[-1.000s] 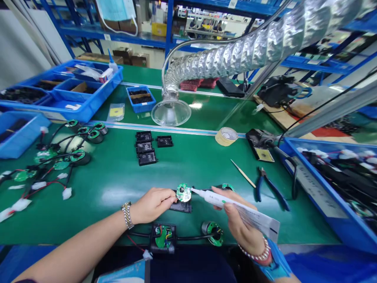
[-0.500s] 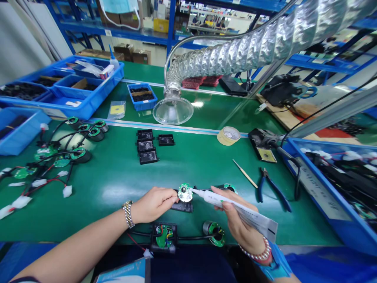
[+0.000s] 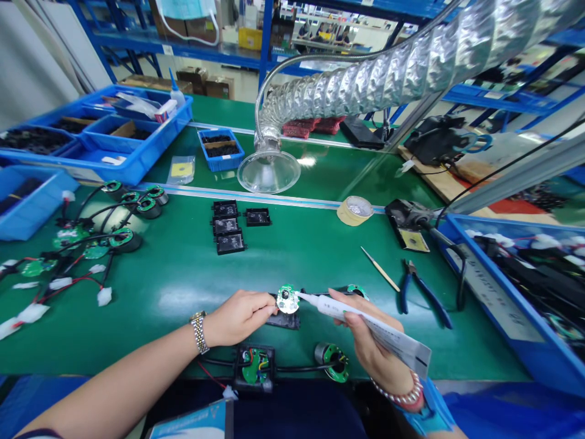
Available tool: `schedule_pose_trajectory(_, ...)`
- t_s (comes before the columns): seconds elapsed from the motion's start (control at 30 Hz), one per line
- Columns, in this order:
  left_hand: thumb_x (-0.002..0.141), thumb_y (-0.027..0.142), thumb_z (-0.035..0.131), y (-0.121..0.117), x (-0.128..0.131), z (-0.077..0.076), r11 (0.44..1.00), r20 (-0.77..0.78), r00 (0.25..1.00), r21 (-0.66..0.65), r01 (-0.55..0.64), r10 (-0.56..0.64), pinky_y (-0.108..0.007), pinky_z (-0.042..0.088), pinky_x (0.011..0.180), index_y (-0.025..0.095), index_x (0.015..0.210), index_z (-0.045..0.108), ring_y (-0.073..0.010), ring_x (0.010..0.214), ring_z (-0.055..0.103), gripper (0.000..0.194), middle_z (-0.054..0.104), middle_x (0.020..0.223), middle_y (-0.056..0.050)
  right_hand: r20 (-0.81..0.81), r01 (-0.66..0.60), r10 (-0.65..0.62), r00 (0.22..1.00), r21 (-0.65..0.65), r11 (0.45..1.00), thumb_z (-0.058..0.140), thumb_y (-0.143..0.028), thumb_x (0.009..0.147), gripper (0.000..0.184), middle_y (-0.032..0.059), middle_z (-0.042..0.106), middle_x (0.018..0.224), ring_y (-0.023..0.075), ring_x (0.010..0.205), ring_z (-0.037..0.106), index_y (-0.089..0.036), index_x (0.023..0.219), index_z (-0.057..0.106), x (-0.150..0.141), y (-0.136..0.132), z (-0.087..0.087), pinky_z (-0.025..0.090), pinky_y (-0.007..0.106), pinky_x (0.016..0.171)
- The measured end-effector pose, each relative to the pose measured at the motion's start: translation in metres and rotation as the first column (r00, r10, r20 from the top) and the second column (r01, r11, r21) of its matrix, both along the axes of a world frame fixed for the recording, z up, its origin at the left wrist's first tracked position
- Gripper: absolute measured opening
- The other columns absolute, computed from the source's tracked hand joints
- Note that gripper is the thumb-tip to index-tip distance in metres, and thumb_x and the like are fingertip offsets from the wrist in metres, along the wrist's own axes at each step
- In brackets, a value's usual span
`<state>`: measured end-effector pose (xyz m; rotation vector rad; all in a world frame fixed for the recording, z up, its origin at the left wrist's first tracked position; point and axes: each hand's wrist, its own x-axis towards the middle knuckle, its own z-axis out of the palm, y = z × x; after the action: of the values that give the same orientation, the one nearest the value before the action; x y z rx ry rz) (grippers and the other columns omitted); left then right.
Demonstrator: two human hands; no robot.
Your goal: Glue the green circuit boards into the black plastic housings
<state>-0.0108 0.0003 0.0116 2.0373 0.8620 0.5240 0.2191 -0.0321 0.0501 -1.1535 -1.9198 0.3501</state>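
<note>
Round green circuit board [image 3: 287, 299]; white glue tube [image 3: 340, 308] touching it.

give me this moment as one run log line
left hand: holds round green circuit board | right hand: holds white squeeze tube, nozzle at board

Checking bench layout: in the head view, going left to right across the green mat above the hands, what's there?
Wired green circuit boards → black plastic housings → roll of masking tape → pointed wooden stick → blue-handled pliers → blue parts tray

Link watch [image 3: 198, 332], beaded bracelet [image 3: 397, 391], blue sleeve [image 3: 432, 411]
</note>
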Motion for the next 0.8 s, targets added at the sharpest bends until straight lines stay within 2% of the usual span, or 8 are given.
schedule_pose_trajectory(0.2, 0.09, 0.026, 0.032, 0.0002, -0.0001, 0.0002, 1.0, 0.004, 1.0, 0.006, -0.001, 0.001, -0.021, 0.032, 0.054, 0.018, 0.066, 0.045, -0.0098, 0.055, 0.043, 0.028, 0.047, 0.059, 0.003, 0.043, 0.008, -0.009, 0.999, 0.018, 1.0, 0.045, -0.018, 0.086, 0.023, 0.003, 0.064, 0.063, 0.0121, 0.055, 0.058, -0.016, 0.098, 0.064, 0.0006, -0.0019, 0.0016, 0.048, 0.024, 0.052)
schedule_pose_trajectory(0.43, 0.09, 0.026, 0.032, 0.0003, -0.0001, -0.0001, 1.0, 0.001, 1.0, -0.013, 0.0, 0.0, -0.02, 0.032, 0.054, 0.017, 0.066, 0.045, -0.0095, 0.054, 0.043, 0.028, 0.047, 0.059, 0.003, 0.133, -0.013, 0.008, 0.991, 0.038, 0.999, 0.044, -0.018, 0.086, 0.024, 0.0019, 0.066, 0.068, 0.0116, 0.057, 0.059, -0.019, 0.101, 0.063, 0.0034, -0.0061, 0.0051, 0.049, 0.023, 0.052)
schedule_pose_trajectory(0.6, 0.089, 0.026, 0.032, 0.0004, 0.0, 0.0007, 1.0, -0.003, 1.0, -0.029, -0.001, 0.0, -0.021, 0.032, 0.054, 0.017, 0.065, 0.046, -0.0096, 0.054, 0.043, 0.029, 0.046, 0.058, 0.003, 0.168, -0.018, 0.011, 0.986, 0.041, 0.999, 0.043, -0.018, 0.087, 0.024, 0.0047, 0.067, 0.08, 0.0138, 0.069, 0.063, -0.019, 0.103, 0.062, 0.0025, -0.0073, 0.0032, 0.05, 0.024, 0.057)
schedule_pose_trajectory(0.8, 0.089, 0.026, 0.033, 0.0008, -0.0005, 0.0008, 0.998, 0.007, 1.0, -0.065, 0.001, -0.001, -0.02, 0.033, 0.053, 0.017, 0.065, 0.047, -0.0096, 0.054, 0.043, 0.029, 0.048, 0.058, 0.003, 0.164, -0.033, 0.025, 0.986, 0.045, 0.998, 0.044, -0.016, 0.086, 0.025, 0.0045, 0.066, 0.079, 0.0138, 0.066, 0.062, -0.02, 0.105, 0.061, 0.004, -0.0071, 0.0017, 0.05, 0.025, 0.056)
